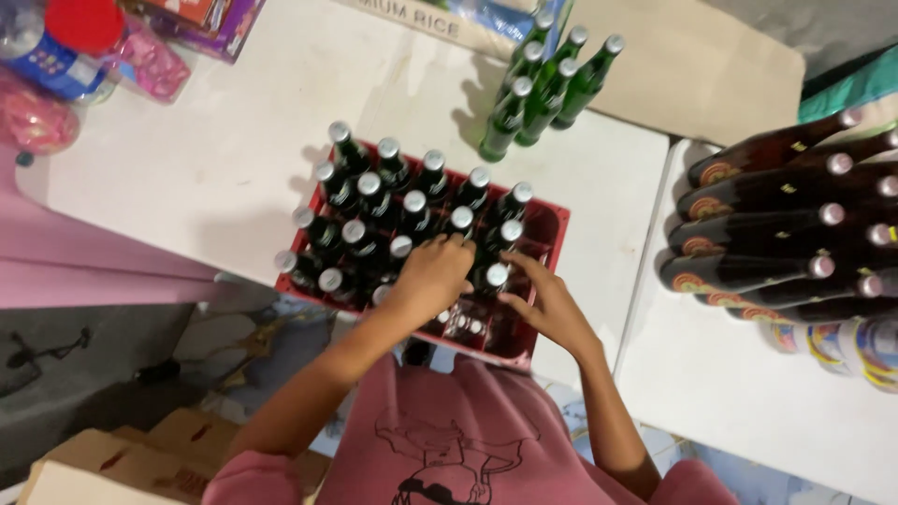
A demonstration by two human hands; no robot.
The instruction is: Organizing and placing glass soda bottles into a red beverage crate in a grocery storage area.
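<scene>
Both my hands work inside the red crate (pixel 552 220): my left hand (pixel 432 278) curls over a capped glass bottle (pixel 458 224), my right hand (pixel 547 304) pinches another bottle (pixel 494 278). Glass: heavy, slick, breakable; I'd grip the necks.

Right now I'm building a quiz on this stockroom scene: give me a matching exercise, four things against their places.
Things:
1. red bottle crate
2. loose green bottles
3. stacked brown bottles
4. cardboard boxes

Places:
A. lying on their sides at the right edge
B. bottom-left corner, below the table
C. standing on the white table beyond the crate
D. at the table's near edge, under the left hand and right hand

Pairs: 1-D, 2-C, 3-A, 4-B
</scene>
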